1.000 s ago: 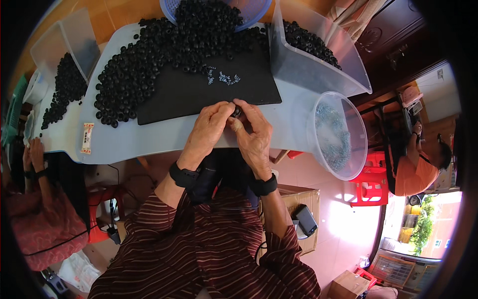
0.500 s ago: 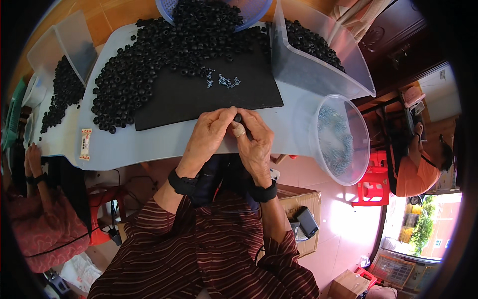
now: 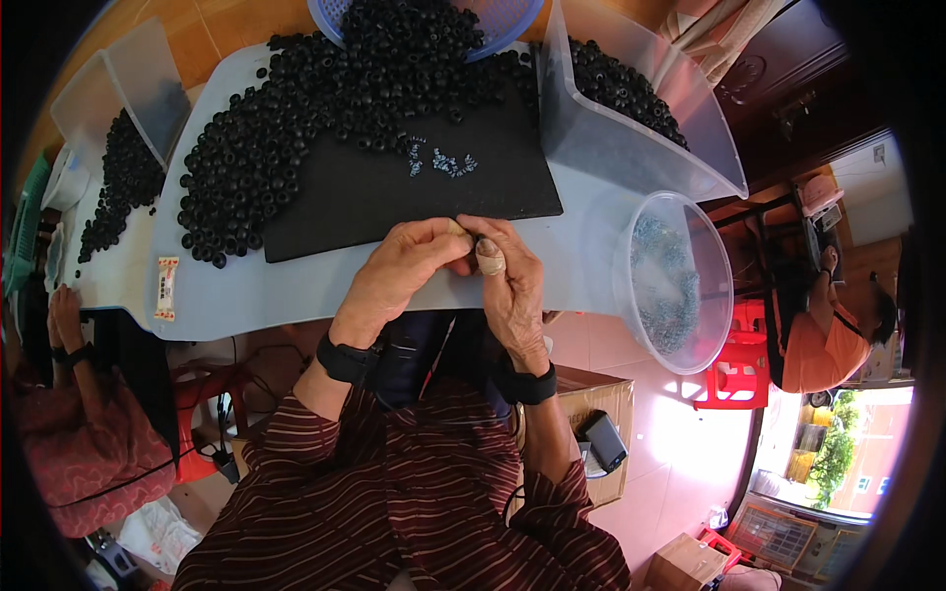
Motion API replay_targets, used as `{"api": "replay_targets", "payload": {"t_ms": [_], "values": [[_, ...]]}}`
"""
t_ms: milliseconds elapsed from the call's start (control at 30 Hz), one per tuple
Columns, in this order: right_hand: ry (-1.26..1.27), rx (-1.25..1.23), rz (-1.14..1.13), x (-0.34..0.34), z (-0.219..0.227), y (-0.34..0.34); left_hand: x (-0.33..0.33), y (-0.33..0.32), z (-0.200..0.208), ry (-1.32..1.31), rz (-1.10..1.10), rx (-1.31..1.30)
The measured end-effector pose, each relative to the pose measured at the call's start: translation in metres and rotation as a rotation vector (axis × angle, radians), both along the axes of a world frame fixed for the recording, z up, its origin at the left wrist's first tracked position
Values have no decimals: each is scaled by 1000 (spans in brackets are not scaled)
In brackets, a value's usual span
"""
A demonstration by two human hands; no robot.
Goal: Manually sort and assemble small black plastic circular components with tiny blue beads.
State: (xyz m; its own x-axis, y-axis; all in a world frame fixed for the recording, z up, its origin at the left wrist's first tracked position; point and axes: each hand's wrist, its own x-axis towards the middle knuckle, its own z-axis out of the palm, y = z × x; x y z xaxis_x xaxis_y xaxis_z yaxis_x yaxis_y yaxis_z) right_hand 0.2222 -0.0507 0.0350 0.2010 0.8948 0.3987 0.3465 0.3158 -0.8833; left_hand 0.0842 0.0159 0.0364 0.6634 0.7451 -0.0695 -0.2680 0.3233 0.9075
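Note:
Over the table's near edge my two hands meet, fingertips close together. My right hand [image 3: 514, 286] is closed, with tape or a bandage round its thumb and a sliver of a small black part [image 3: 477, 240] showing between the fingers. Fingers of my left hand [image 3: 396, 271] pinch together beside it; what they hold, if anything, is hidden. Just beyond lies a black mat [image 3: 394, 202], bearing small silvery-blue metal pieces [image 3: 453, 164]. A heap of black ring-shaped parts [image 3: 246, 167] covers the mat's far and left sides.
A clear bin [image 3: 641, 163] of black parts stands at the right, behind a round tub [image 3: 675, 286] of small metallic pieces. A blue basket [image 3: 512, 25] sits at the back. Left are a wrapped packet [image 3: 167, 289] and a co-worker's hands [image 3: 65, 315]. Another person [image 3: 828, 340] sits far right.
My left hand has turned and its fingers have curled in. The right thumb has shifted, and less of the small black part shows between the fingertips.

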Motion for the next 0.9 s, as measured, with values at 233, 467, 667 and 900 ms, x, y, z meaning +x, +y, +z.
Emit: {"api": "replay_targets", "payload": {"t_ms": [233, 467, 667, 900], "values": [[204, -24, -30, -4, 1, -2, -2, -4, 0, -16, 23, -41], [85, -9, -117, -9, -1, -4, -1, -7, -8, 20, 89, -54], [61, 55, -186, -12, -6, -4, 4, -15, -3, 51, 236, -52], [-15, 62, -258, -15, -7, -7, -4, -8, -11, 111, 69, 150]]}}
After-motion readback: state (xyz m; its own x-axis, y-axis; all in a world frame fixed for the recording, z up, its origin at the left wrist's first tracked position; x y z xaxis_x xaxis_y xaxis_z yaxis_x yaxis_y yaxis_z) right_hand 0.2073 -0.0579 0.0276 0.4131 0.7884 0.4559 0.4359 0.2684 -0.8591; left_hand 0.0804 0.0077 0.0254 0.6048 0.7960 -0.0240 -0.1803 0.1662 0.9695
